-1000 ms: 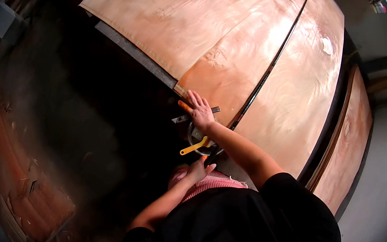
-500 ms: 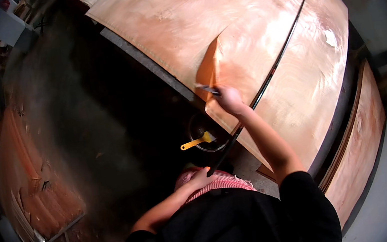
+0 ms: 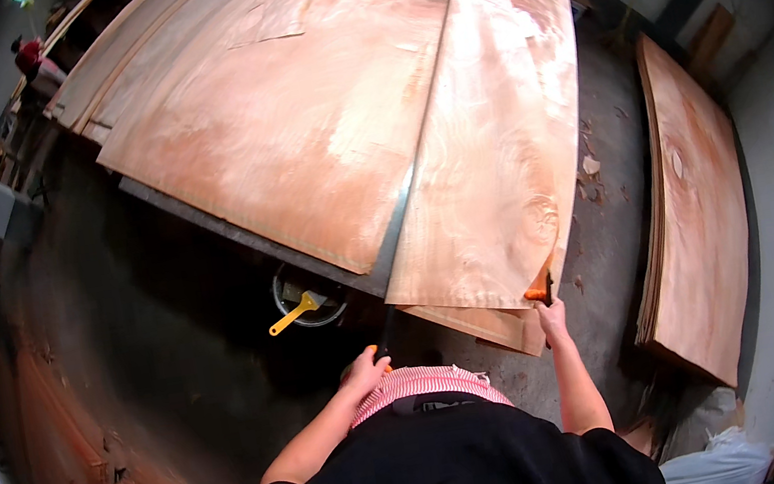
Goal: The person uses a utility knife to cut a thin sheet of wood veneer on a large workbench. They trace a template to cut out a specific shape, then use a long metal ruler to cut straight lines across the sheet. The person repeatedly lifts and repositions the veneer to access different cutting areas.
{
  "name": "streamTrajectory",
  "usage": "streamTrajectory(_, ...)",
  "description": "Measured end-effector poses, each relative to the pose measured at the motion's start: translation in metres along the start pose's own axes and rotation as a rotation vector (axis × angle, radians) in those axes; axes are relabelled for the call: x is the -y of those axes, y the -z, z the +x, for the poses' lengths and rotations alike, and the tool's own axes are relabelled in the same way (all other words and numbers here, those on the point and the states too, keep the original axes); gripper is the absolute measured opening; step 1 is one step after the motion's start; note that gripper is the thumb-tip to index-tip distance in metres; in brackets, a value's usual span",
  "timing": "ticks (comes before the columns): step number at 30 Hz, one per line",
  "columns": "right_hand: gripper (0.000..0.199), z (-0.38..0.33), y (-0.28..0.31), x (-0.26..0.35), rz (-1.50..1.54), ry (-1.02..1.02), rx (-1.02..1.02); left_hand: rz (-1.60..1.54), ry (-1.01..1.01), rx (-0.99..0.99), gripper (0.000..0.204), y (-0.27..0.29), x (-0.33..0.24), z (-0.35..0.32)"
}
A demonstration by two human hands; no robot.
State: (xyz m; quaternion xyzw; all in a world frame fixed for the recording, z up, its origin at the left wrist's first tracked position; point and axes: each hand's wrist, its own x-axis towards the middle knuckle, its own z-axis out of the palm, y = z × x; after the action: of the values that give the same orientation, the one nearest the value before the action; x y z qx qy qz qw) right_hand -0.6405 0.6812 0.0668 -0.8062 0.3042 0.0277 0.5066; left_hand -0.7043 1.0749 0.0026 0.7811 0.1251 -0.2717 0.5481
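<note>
Since the earlier frame the right hand point(image 3: 552, 319) has moved from the middle of the work table point(image 3: 233, 228) to its near right corner, and a narrow veneer sheet point(image 3: 495, 154) now lies flat along the table's right side where a piece was previously lifted. The right hand pinches the near edge of that veneer sheet, fingers closed on it beside an orange tool point(image 3: 537, 293) whose shape cannot be resolved. The left hand point(image 3: 365, 369) is at the table's near edge, curled around a small orange object; the grip detail cannot be told. A larger veneer sheet point(image 3: 285, 106) covers the table's left portion, its right edge meeting the narrow sheet along a dark straight seam. A bucket point(image 3: 310, 300) with a yellow-handled tool point(image 3: 292, 314) sits on the floor just below the table's near edge. Right of the table, a strip of open concrete floor point(image 3: 614, 206) separates it from a stack of veneer point(image 3: 695, 203).
</note>
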Motion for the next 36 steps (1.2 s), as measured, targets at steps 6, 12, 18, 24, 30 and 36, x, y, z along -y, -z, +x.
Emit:
streamTrajectory(6, 0.021, -0.036, -0.011, -0.030, 0.002, 0.087, 0.136, 0.028, 0.011, -0.138, 0.027, 0.017, -0.036, 0.007)
streamTrajectory(12, 0.018, -0.079, -0.035, 0.033, 0.050, 0.016, 0.536, -0.254, 0.085, 0.106, 0.020, 0.034, -0.088, 0.001)
streamTrajectory(18, 0.029, -0.104, -0.100, 0.105, 0.061, 0.217, 0.426, -0.323, -0.033, 0.457, 0.032, 0.023, -0.144, -0.016)
streamTrajectory(24, 0.022, -0.117, -0.124, 0.146, 0.384, 0.097, 0.312, 0.389, -0.465, 0.753, 0.079, 0.037, -0.188, -0.028)
streamTrajectory(30, 0.015, -0.123, -0.093, 0.139, 0.480, -0.108, 0.131, 0.337, -0.297, 0.939, 0.046, 0.043, -0.162, -0.013)
streamTrajectory(36, 0.015, -0.126, -0.042, 0.137, 0.523, 0.015, 0.087, 0.371, -0.154, 0.840, 0.040, 0.028, -0.157, 0.000)
